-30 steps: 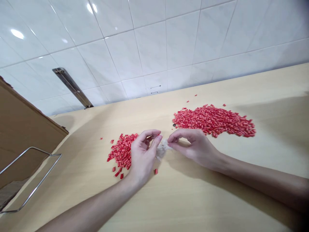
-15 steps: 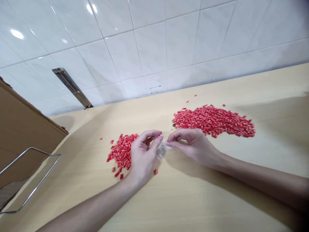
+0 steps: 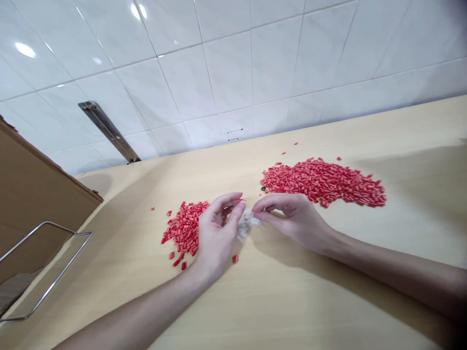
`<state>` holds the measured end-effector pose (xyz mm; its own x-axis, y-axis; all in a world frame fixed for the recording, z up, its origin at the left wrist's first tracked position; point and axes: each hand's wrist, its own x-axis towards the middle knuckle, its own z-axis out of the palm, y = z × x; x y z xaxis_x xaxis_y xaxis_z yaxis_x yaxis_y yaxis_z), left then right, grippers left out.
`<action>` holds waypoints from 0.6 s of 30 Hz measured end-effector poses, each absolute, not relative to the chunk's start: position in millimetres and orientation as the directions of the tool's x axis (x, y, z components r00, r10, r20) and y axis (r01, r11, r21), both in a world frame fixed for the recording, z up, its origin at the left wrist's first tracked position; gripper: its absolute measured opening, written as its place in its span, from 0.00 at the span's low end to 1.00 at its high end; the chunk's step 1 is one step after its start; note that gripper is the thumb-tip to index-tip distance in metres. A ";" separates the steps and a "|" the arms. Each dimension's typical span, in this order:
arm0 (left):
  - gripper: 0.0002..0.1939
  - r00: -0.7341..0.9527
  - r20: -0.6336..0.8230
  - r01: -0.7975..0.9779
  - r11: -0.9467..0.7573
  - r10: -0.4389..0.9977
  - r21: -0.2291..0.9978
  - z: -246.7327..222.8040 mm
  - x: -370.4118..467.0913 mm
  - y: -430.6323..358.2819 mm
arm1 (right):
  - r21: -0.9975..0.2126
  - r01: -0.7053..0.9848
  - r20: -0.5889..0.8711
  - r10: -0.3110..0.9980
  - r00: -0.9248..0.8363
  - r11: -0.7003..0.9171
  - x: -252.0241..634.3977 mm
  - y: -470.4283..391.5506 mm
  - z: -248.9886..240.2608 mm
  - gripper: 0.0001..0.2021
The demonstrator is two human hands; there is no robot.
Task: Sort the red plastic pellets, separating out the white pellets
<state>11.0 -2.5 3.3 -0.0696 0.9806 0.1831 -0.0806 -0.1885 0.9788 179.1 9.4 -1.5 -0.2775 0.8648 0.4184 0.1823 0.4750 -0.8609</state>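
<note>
My left hand (image 3: 218, 228) is closed, pinching a small red plastic tube (image 3: 240, 200) between thumb and fingertips. Just right of it, my right hand (image 3: 286, 214) has thumb and forefinger pressed together; what they hold, if anything, is too small to make out. Below and between the fingertips lies a small heap of whitish, translucent scraps (image 3: 245, 225). A pile of short red tubes (image 3: 185, 227) sits at the left hand's outer side, partly hidden by it. One loose red tube (image 3: 235, 259) rests by the left wrist.
A larger pile of red tubes (image 3: 321, 180) spreads behind my right hand, with a black ring (image 3: 263, 188) at its left edge. At left stand a cardboard box (image 3: 40, 194) and a bent metal wire frame (image 3: 54, 282). A tiled wall (image 3: 226, 73) closes the table's back.
The fingers have shifted slightly: the red tube shows more at my left fingertips, and the right fingertips have risen a little. Both piles look the same.
</note>
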 end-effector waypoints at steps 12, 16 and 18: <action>0.09 -0.035 0.154 -0.074 -0.157 0.987 0.985 2.6 11.2 -1.1 | -0.820 0.103 0.530 0.814 -0.237 0.564 179.5 10.3 -3.7 0.09; 0.11 -0.028 0.147 -0.087 -0.149 0.989 0.985 2.4 10.8 -0.4 | -0.872 0.007 0.478 0.853 -0.211 0.490 177.3 10.7 -6.4 0.10; 0.10 -0.030 0.153 -0.100 -0.155 0.988 0.983 2.4 10.6 -0.7 | -0.894 -0.040 0.444 0.872 -0.207 0.446 176.0 11.1 -7.6 0.09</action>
<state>10.6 -0.7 2.4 -0.0295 0.9878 0.1528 -0.1003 -0.1550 0.9828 176.0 11.1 -7.6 -0.2067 0.8720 0.4438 -0.0400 0.4457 -0.8943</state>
